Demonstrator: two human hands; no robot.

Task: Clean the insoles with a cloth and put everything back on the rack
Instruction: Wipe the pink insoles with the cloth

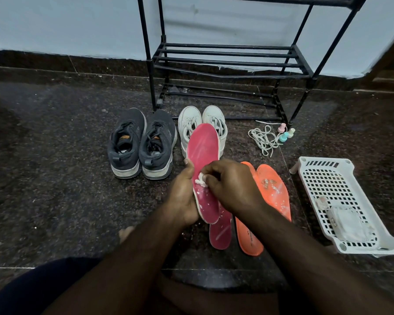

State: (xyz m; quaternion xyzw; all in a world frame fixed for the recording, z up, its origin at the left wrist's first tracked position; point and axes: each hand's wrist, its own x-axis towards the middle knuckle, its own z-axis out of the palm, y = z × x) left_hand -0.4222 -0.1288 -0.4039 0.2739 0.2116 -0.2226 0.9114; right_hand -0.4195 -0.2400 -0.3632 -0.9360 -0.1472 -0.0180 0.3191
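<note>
Fingers [208, 176] of the right hand [232, 187] curl round a small white wad of cloth [201, 180] and press it against the pink foam insole with a pale edge [204, 169], about mid-length. Left hand [183, 196] grips this insole from the left edge near the heel, thumb tip showing at the rim, palm behind; the insole stands tilted, toe up, above the dark speckled stone floor [55, 178]. White flecks cling to its lower half. A second pink insole [221, 233] lies flat on the floor beneath, and two orange insoles [274, 189] lie just beside it to the right, one showing white smears. Grey knit sneakers [141, 144] and white lace-up sneakers [191, 123] stand in pairs in front of the black metal tube rack [225, 57], whose visible shelves hold nothing. Judgement: the insole looks light, thin and flexible, so it will bend under wiping pressure unless backed by the palm; gripping along the edge at the heel leaves the top face free. Its surface may be damp and somewhat slippery. A white perforated plastic basket [314, 178] sits at right on the floor; loose white laces [264, 138] lie near the rack foot.
</note>
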